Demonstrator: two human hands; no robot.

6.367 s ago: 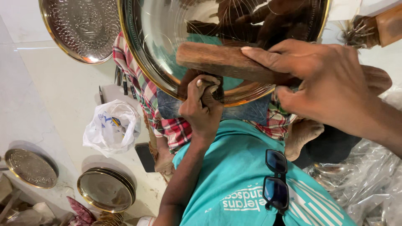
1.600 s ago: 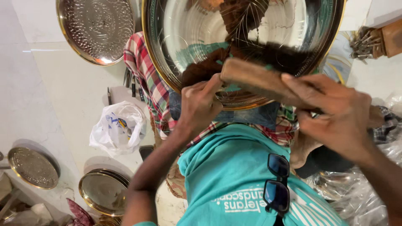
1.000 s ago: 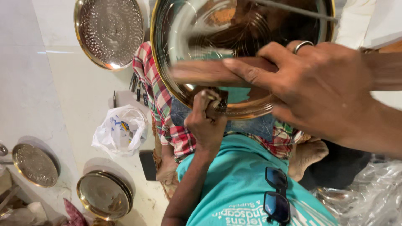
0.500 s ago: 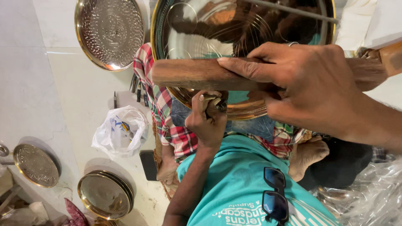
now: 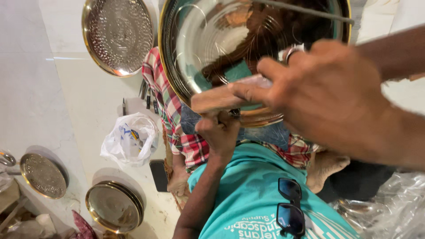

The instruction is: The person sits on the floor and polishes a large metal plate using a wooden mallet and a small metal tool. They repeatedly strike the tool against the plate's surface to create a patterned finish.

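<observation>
Pale stone flooring backs a seated worker whose left hand [image 5: 221,132] pinches a small tool against the rim of the large polished brass plate [image 5: 212,48] resting on the lap while the right hand [image 5: 323,97] clasps a wooden block [image 5: 221,98] across it; steady, even pressure suits the work.

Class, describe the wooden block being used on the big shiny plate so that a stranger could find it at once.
Start at the large polished metal plate with the gold rim, propped over the checked cloth. Across its lower edge lies a wooden block, gripped by the right hand just above the left hand. It is the only plain brown wooden thing among round shiny metal plates.
</observation>
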